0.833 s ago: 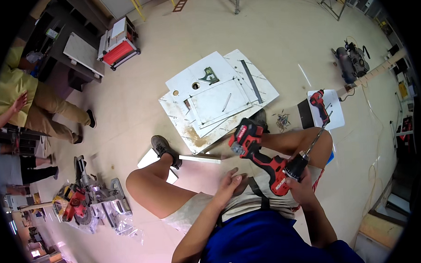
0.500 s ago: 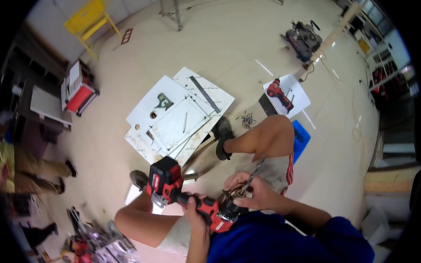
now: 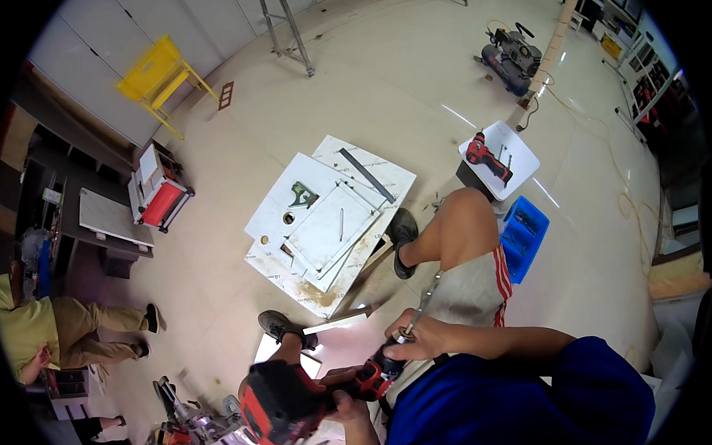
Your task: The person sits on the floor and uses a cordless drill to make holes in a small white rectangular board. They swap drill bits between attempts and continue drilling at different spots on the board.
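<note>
A red and black cordless drill (image 3: 371, 381) lies across my lap, its big battery (image 3: 280, 405) toward the lower left. My left hand (image 3: 348, 405) is wrapped round its handle. At the other end my right hand (image 3: 417, 336) is closed round the base of a long spiral drill bit (image 3: 428, 297), close to the black chuck (image 3: 388, 361). The bit points up and away from me. Its seat in the chuck is hidden by my fingers. Beyond my knees are stacked white boards (image 3: 315, 290), with a green tool (image 3: 302, 194), a dark straight bar (image 3: 368, 176) and a thin white stick (image 3: 341, 224) on top.
Right of my knee, a second red drill (image 3: 489, 160) rests on a white container (image 3: 519, 170), beside a blue tray (image 3: 523, 236). A compressor (image 3: 511, 60) stands farther off. A person in yellow (image 3: 34, 332) is at left. Tools (image 3: 199, 432) crowd the lower left; a yellow chair (image 3: 159, 76) stands behind.
The drill's battery end has dropped toward me and the lower edge. My right hand has stayed at the bit and chuck. The whole view has shifted, bringing more of the person at left into sight.
</note>
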`<state>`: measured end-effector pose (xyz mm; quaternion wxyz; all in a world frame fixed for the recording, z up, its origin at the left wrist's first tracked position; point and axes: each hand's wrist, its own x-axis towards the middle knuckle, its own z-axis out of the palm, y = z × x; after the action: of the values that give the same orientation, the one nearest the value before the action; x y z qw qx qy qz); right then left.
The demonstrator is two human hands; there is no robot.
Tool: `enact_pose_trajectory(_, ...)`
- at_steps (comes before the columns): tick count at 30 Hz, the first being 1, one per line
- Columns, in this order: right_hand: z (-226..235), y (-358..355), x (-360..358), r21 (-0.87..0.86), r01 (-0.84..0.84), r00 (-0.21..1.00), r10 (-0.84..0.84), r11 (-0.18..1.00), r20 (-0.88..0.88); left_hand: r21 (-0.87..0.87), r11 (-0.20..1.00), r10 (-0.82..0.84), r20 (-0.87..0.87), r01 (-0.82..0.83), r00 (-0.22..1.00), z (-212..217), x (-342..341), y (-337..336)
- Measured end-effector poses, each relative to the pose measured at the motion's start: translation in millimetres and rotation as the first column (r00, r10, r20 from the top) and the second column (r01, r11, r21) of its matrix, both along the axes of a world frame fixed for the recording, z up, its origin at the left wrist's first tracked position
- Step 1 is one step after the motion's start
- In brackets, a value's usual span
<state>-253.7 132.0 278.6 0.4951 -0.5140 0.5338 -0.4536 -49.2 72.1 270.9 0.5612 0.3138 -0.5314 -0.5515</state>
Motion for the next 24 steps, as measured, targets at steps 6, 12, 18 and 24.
enact_pose_trajectory(6, 6, 0, 3, -0.200, -0.019, 0.999, 0.027, 0.980, 0.038, 0.277, 0.960, 0.063, -0.111, -0.030, 0.992, 18, -1, 0)
enact_pose_trajectory(12, 24, -7, 4, -0.383, -0.123, 0.992, 0.100, 0.916, -0.079, 0.529, 0.848, 0.074, -0.085, -0.018, 0.994, 31, 2, -13)
enact_pose_trajectory(18, 1, -11, 8, -0.447, -0.230, 0.973, 0.198, 0.865, -0.120, 0.512, 0.859, 0.055, -0.072, -0.010, 0.996, 4, 12, -4)
enact_pose_trajectory(24, -36, -5, 14, 0.046, -0.030, 0.992, 0.025, 0.998, 0.121, 0.164, 0.960, 0.224, 0.032, -0.227, 0.974, 8, 1, 8)
